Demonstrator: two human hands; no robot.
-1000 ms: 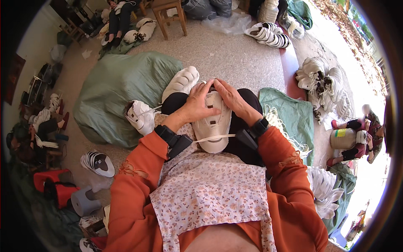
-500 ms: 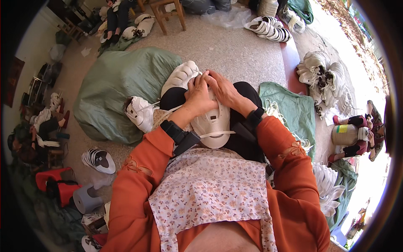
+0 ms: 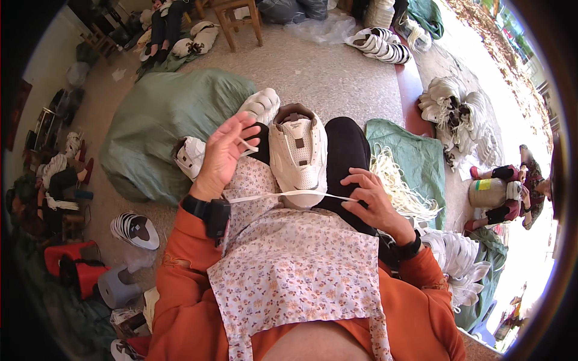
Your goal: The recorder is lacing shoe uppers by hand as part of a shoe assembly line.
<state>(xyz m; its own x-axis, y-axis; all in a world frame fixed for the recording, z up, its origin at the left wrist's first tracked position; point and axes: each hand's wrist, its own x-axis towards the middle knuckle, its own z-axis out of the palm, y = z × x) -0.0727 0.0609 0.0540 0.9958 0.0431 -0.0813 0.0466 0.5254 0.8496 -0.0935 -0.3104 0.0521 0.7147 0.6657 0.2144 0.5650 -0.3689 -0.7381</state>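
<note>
A white shoe upper (image 3: 299, 156) with a brown lining and perforated tongue rests between my knees, collar end away from me. A thin white shoelace (image 3: 301, 192) stretches across its near end. My right hand (image 3: 378, 203) is right of the upper, thumb and forefinger pinching the lace's right part, other fingers loosely bent. Raised to the left of the upper, my left hand (image 3: 224, 153) has a short white lace end sticking out between its fingers. Part of the lace passes behind my left wrist. Neither hand touches the upper.
A large green sack (image 3: 171, 132) stands to the left, with white shoe uppers (image 3: 260, 106) beside it. Loose white laces (image 3: 400, 186) lie on a green cloth (image 3: 415, 156) at my right. Stacked uppers (image 3: 380, 46) and a wooden stool (image 3: 236, 23) stand farther off. Another person (image 3: 524, 186) sits at right.
Both hands have come off the upper and moved apart, left and right. The upper's collar and tongue are now uncovered, and the lace is drawn out between the hands.
</note>
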